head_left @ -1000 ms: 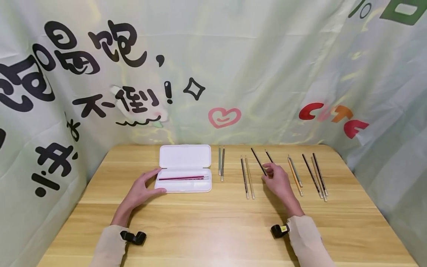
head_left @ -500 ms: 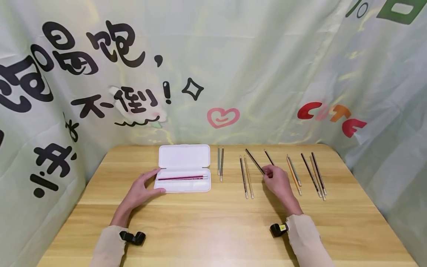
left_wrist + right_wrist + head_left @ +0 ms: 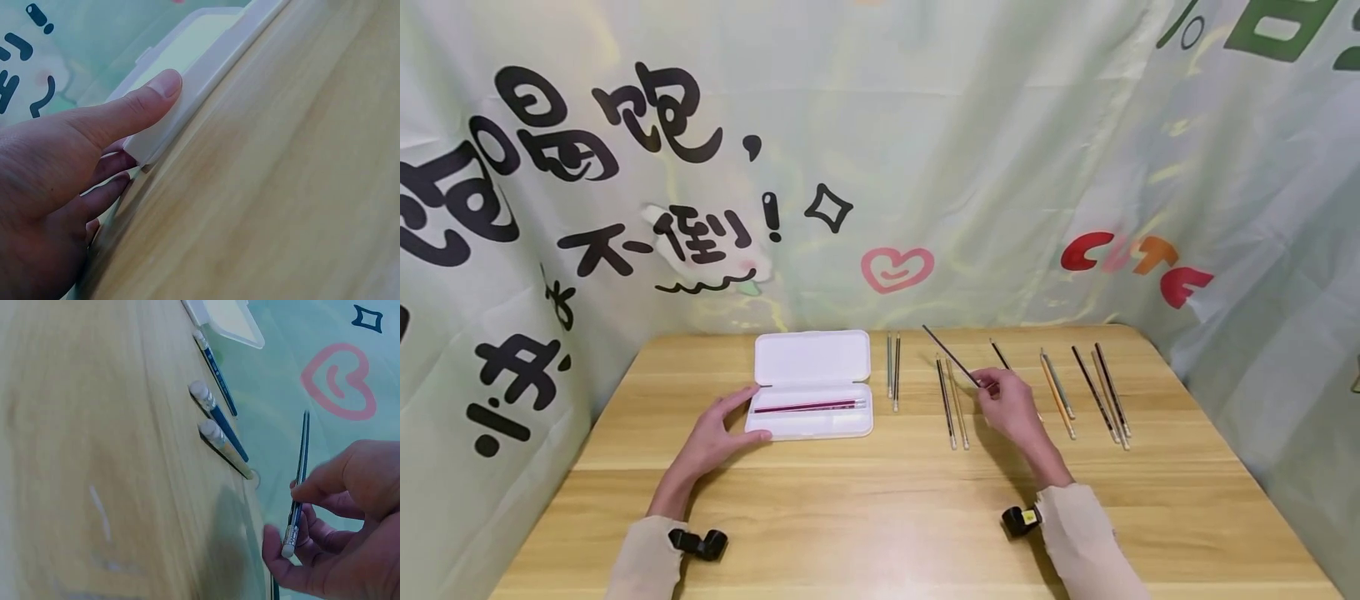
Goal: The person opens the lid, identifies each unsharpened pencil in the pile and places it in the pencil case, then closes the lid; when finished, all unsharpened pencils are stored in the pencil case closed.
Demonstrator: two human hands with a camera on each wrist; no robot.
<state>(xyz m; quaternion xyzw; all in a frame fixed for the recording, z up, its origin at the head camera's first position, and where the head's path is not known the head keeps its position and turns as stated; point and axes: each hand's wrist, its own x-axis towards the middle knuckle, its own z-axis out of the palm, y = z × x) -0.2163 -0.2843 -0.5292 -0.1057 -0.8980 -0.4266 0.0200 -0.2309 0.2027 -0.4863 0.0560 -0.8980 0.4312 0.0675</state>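
Observation:
A white pencil case [image 3: 812, 358] lies with its lid raised at the back; red pencils [image 3: 808, 407] lie in its tray. My left hand [image 3: 713, 433] spans the case's left end, holding it with the thumb [image 3: 147, 103] on the front wall and the other fingers around the corner. My right hand [image 3: 1011, 404] pinches a dark pencil [image 3: 950, 353] near its white eraser end [image 3: 288, 550], the other end tilted up toward the back left. Below it on the table lie a black pencil [image 3: 945, 400] and a natural-wood pencil [image 3: 958, 404].
Two pencils [image 3: 892, 371] lie just right of the case. Another dark pencil [image 3: 1000, 354] is partly hidden behind my right hand. Further right lie an orange pencil [image 3: 1057, 396], a grey one [image 3: 1059, 383] and a group of three pencils [image 3: 1102, 392]. A printed curtain [image 3: 970, 167] hangs behind the table.
My right hand has lifted the dark pencil off the table and moved it slightly left, turning its far end leftward. The left hand stays on the case.

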